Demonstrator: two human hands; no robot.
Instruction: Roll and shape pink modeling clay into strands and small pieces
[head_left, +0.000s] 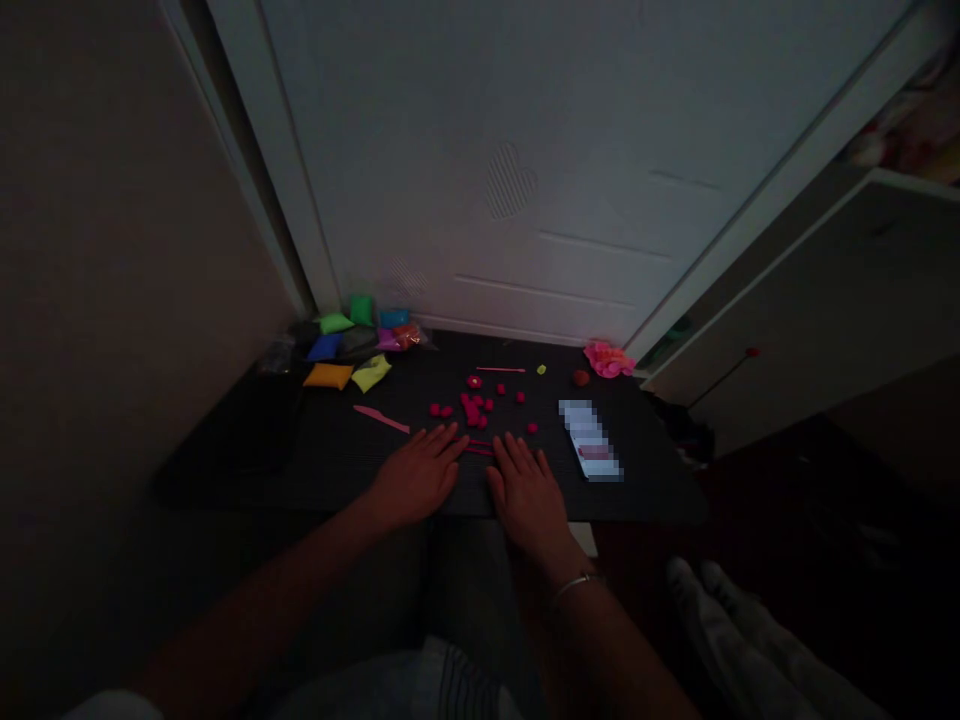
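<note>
My left hand [420, 475] lies flat on the dark table with its fingers stretched out. Opposite it, my right hand [531, 495] rests palm down, fingers extended and slightly apart. Thin dark-pink clay strands [478, 447] run between the two sets of fingertips, and their ends pass under or beside the fingers. Just beyond are several small lumps of the same clay, among them a larger joined clump [470, 410] and a piece with a pale centre [474, 382]. A pink plastic knife [381, 418] lies near my left fingertips.
Several colourful clay packets [330, 376] sit at the back left of the table [330, 470]. A thin pink stick [501, 370] lies behind the lumps. To the right are a phone [591, 440], a brownish ball [581, 378] and a pink ruffled object [609, 359]. A white panel stands behind.
</note>
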